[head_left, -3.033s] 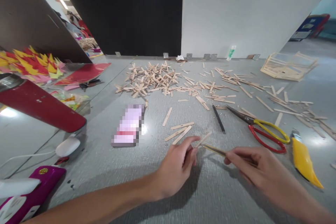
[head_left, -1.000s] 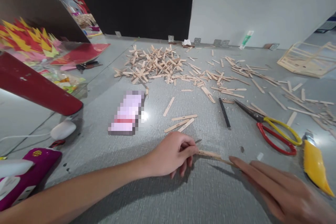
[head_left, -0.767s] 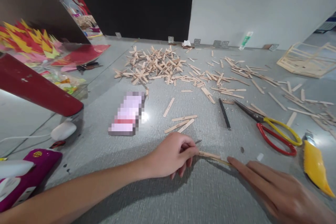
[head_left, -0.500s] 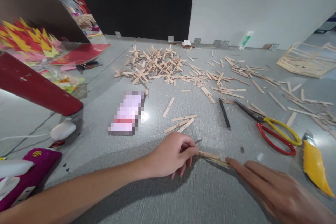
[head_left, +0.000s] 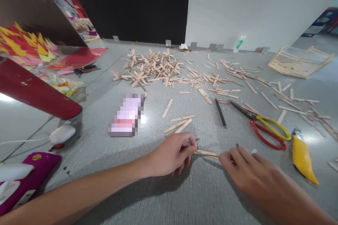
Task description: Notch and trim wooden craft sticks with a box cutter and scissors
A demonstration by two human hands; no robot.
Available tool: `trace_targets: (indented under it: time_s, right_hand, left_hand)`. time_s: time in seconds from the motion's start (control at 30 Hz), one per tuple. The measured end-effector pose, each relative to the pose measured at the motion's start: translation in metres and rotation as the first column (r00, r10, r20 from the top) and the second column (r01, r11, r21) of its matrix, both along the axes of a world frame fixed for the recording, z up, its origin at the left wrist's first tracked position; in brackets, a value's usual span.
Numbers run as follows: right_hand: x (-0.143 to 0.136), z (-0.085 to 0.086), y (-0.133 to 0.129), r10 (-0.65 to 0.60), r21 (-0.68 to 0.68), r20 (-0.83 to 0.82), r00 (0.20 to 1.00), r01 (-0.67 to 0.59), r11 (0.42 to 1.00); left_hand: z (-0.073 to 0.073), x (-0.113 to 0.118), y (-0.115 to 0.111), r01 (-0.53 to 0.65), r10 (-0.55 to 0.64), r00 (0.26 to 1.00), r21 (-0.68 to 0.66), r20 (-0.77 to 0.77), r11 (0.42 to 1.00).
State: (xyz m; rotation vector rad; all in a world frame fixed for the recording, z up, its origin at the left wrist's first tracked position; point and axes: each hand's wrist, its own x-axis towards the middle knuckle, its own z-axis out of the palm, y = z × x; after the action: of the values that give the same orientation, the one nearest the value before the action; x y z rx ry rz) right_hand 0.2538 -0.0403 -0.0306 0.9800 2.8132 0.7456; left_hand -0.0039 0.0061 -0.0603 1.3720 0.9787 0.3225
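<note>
A thin wooden craft stick point(head_left: 207, 153) spans the gap between my hands, just above the grey surface point(head_left: 148, 197). My left hand point(head_left: 175, 154) pinches its left end between thumb and curled fingers. At the right end, my right hand point(head_left: 244, 168) has its fingers bent and closed on the stick. Another thin strip seems to lie along the stick. Just beyond my left hand lie several loose craft sticks point(head_left: 182, 118), some with small dark marks. The fingertips of my right hand are partly hidden.
Behind lies a pile of craft sticks point(head_left: 153, 66), with more scattered rightward. A phone point(head_left: 127, 114) lies left, a black pen point(head_left: 220, 113), scissors point(head_left: 266, 130) and yellow cutter point(head_left: 303, 160) right. A red tube point(head_left: 39, 88) and purple tool point(head_left: 34, 168) stand far left.
My right hand has gone from stretched fingers to bent, closed ones at the stick's right end. My left hand keeps its pinch. The view has shifted slightly to the right.
</note>
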Motion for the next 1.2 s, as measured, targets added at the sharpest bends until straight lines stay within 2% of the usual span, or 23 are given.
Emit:
trace_targets:
  time_s: [0.1, 0.17, 0.33, 0.5, 0.57, 0.67, 0.77, 0.83, 0.93, 1.07, 1.2]
  right_hand:
    - [-0.002, -0.002, 0.007, 0.093, -0.03, -0.008, 0.996, -0.093, 0.995]
    - [-0.002, -0.004, 0.007, 0.11, -0.039, 0.023, 0.994, -0.109, 0.993]
    - [-0.006, -0.014, -0.004, -0.033, -0.087, 0.07, 0.997, 0.039, 0.995]
    - [-0.002, -0.027, 0.001, -0.115, -0.243, 0.026, 0.993, 0.118, 0.963]
    - [-0.002, -0.024, 0.009, -0.122, -0.3, 0.065, 0.99, 0.136, 0.944]
    - [-0.008, -0.01, 0.017, -0.105, -0.328, 0.1, 0.989, 0.132, 0.935]
    - [-0.021, 0.004, 0.013, -0.16, -0.301, 0.122, 0.98, 0.19, 0.935]
    - [-0.026, 0.007, 0.009, -0.196, -0.271, 0.136, 0.971, 0.226, 0.936]
    - [-0.021, -0.001, 0.009, -0.135, -0.277, 0.16, 0.978, 0.176, 0.945]
    - [-0.003, -0.018, 0.024, -0.057, -0.319, 0.166, 0.984, 0.109, 0.942]
    - [-0.002, -0.014, 0.032, -0.041, -0.354, 0.155, 0.987, 0.094, 0.931]
  left_hand:
    - [-0.001, -0.001, 0.0, 0.007, -0.008, 1.0, 0.003, 0.008, 1.0]
    - [-0.002, 0.0, 0.0, 0.008, -0.008, 1.0, 0.006, 0.008, 1.0]
    - [-0.003, 0.001, 0.001, 0.0, 0.0, 1.0, 0.024, 0.003, 1.0]
    - [-0.004, 0.003, -0.001, -0.036, 0.036, 0.999, 0.073, 0.003, 0.997]
    - [-0.006, 0.004, -0.002, -0.05, 0.05, 0.999, 0.088, 0.008, 0.995]
    - [-0.008, 0.005, -0.004, -0.069, 0.067, 0.998, 0.1, 0.017, 0.993]
    - [-0.01, 0.006, -0.005, -0.078, 0.077, 0.997, 0.112, 0.017, 0.991]
    - [-0.01, 0.005, -0.006, -0.078, 0.076, 0.997, 0.118, 0.019, 0.99]
    - [-0.013, 0.004, -0.006, -0.076, 0.073, 0.997, 0.119, 0.03, 0.99]
    - [-0.016, 0.004, -0.006, -0.076, 0.072, 0.997, 0.125, 0.038, 0.989]
    - [-0.017, 0.005, -0.007, -0.085, 0.081, 0.996, 0.135, 0.035, 0.987]
